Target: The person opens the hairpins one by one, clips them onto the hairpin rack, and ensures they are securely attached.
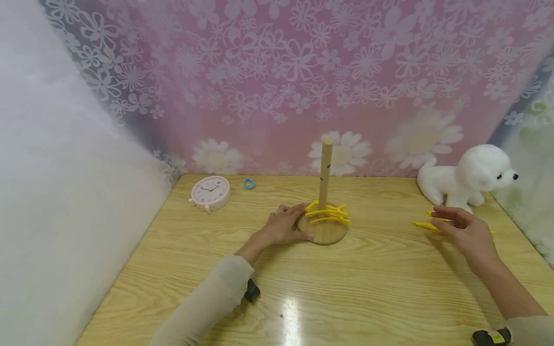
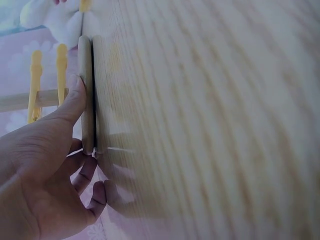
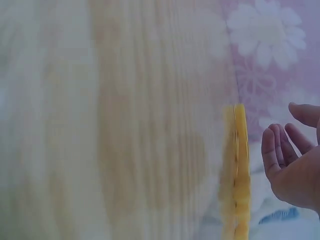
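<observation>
A round wooden stand (image 1: pixel 330 235) with an upright post (image 1: pixel 325 173) is on the table. My left hand (image 1: pixel 283 227) grips its left rim; in the left wrist view the thumb lies against the disc, fingers at its edge. Several thin, curved yellow plastic pieces (image 1: pixel 331 212) lie low around the post; their ends look knobbed in the left wrist view. On the right, my right hand (image 1: pixel 469 235) hovers above more yellow plastic pieces (image 1: pixel 426 225), partly hiding them. Its fingers are loosely bent and hold nothing. The right wrist view shows a long yellow piece (image 3: pixel 242 170) on the table, apart from the fingers.
A pink alarm clock (image 1: pixel 210 193) lies face up at the back left, with a small blue ring (image 1: pixel 249 183) beside it. The white plush dog (image 1: pixel 467 175) sits at the back right. A pink flowered curtain (image 1: pixel 277 96) hangs behind the wooden table (image 1: pixel 346 288).
</observation>
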The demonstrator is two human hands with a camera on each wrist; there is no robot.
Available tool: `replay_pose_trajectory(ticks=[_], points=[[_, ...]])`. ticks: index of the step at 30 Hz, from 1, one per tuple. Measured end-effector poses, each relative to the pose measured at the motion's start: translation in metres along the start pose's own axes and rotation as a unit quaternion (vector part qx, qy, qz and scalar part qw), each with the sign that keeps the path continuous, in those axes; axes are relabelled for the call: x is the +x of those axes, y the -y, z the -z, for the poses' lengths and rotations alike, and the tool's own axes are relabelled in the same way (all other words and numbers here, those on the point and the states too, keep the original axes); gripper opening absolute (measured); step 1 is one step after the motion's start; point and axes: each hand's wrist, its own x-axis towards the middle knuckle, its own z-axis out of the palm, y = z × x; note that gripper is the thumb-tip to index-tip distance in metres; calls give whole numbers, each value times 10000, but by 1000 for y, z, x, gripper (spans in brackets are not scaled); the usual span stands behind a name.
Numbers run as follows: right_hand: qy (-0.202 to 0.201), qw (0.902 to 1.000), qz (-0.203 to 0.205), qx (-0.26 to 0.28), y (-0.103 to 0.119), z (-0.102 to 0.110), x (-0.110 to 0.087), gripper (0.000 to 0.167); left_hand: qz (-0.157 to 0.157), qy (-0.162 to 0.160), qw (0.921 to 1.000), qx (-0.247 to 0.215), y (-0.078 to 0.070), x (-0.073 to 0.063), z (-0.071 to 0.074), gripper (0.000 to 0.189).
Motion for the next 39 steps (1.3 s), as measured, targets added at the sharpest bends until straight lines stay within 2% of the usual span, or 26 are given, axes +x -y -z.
replay_pose_trajectory(ticks=[3, 8, 11, 16, 19, 22, 30, 39], points=[[-256, 9993, -140, -228, -7, 16, -7, 28, -2, -5, 10000, -19, -1, 0, 1, 95], [-527, 9926, -484, -985, -18, 31, -17, 32, -15, 0, 10000, 2, -3, -1, 4, 95], [-512, 9887, -607, -1272, -22, 37, -20, 33, -21, -14, 10000, 45, -2, -1, 5, 95], [-196, 9823, -665, -1738, -24, 41, -17, 44, 23, -64, 10000, 57, -1, 0, 7, 95], [-55, 9762, -634, -2073, -24, 40, -15, 49, 6, -99, 9999, 22, 1, 1, 7, 94], [29, 9717, -505, -2308, -23, 37, -14, 47, -24, -90, 10000, 4, 1, 1, 6, 94], [680, 9697, -173, -2338, -15, 26, -13, 47, 69, -47, 10000, 23, 1, 0, 3, 94], [524, 9651, 62, -2564, -22, 24, -12, 53, -19, -46, 9999, -89, -2, -3, 1, 94]])
